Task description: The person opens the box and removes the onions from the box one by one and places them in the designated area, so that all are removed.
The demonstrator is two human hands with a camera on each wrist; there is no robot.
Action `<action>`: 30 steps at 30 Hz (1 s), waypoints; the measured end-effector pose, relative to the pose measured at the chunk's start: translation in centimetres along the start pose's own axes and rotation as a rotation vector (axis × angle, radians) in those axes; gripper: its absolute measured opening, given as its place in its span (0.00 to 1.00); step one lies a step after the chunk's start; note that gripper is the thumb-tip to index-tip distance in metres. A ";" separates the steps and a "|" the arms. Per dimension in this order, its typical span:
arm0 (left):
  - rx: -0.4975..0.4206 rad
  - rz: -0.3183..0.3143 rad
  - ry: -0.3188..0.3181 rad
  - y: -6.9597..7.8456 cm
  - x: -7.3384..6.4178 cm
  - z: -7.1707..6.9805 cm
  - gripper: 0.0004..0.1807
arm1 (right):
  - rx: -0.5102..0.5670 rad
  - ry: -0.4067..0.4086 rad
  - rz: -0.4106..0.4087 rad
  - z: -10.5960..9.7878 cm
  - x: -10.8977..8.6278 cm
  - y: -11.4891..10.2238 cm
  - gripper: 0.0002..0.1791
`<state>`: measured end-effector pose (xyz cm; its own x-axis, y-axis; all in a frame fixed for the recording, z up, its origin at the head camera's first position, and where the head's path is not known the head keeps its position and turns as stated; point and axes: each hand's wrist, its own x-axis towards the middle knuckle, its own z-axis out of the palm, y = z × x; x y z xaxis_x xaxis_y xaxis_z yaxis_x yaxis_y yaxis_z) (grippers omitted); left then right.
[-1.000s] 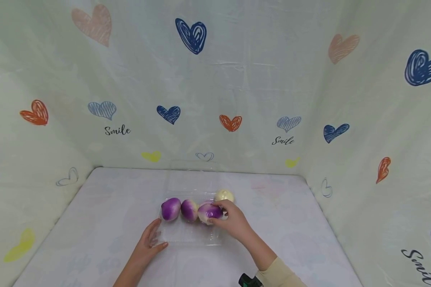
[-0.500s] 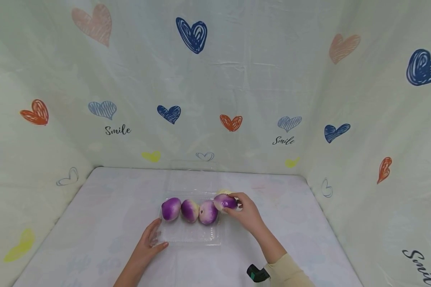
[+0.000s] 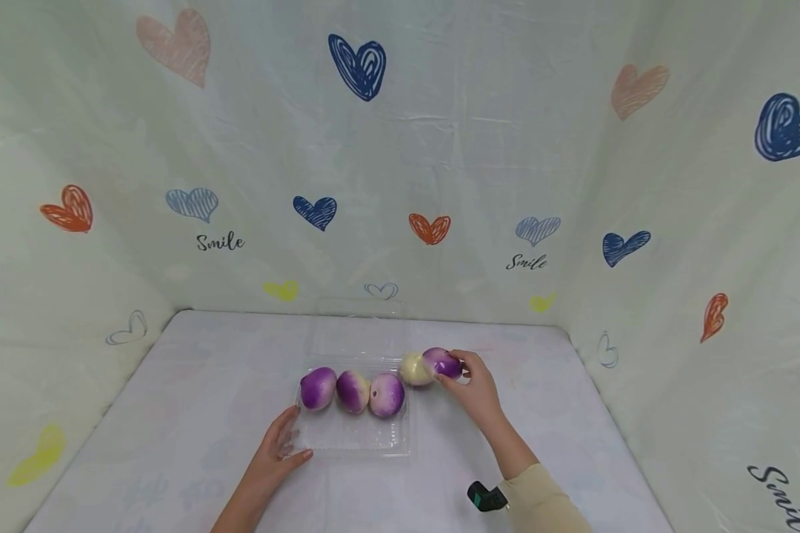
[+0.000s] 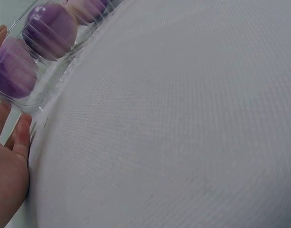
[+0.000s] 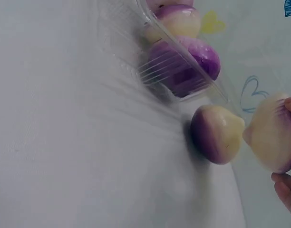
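White table point(image 3: 540, 437) under the clear tray point(image 3: 353, 437), heart-printed curtain point(image 3: 467, 163) behind it | three purple-and-cream bulbs point(image 3: 352, 392) rowed inside it | my hands apart: left hand point(image 3: 273, 453) at the tray's left side, thumb spread from the fingers; right hand point(image 3: 473, 389), right of the tray, pinching the held bulb point(image 3: 441, 363) beside a loose pale bulb point(image 3: 413, 370).

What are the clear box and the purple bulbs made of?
Box: probably thin, glossy plastic, being see-through, ribbed and bright along its edges. Bulbs: smooth and shiny with small highlights; perhaps plastic or foam imitations, though real vegetables aren't ruled out.
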<state>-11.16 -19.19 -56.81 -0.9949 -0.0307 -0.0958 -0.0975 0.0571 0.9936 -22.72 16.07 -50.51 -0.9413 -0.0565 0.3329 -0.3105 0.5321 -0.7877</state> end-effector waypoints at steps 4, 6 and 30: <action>-0.004 -0.007 -0.006 0.0 0.0 0.0 0.46 | 0.000 0.021 0.029 0.0 0.1 0.8 0.27; -0.009 0.008 -0.011 -0.1 0.0 0.0 0.45 | -0.003 0.040 0.031 0.0 0.1 1.2 0.27; -0.009 0.078 -0.004 -0.4 0.1 0.0 0.45 | -0.074 0.122 0.073 1.2 0.1 5.0 0.28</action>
<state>-11.18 -19.19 -57.25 -0.9996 -0.0224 -0.0183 -0.0194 0.0497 0.9986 -24.54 17.71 -55.00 -0.9363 0.0851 0.3407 -0.2274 0.5921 -0.7731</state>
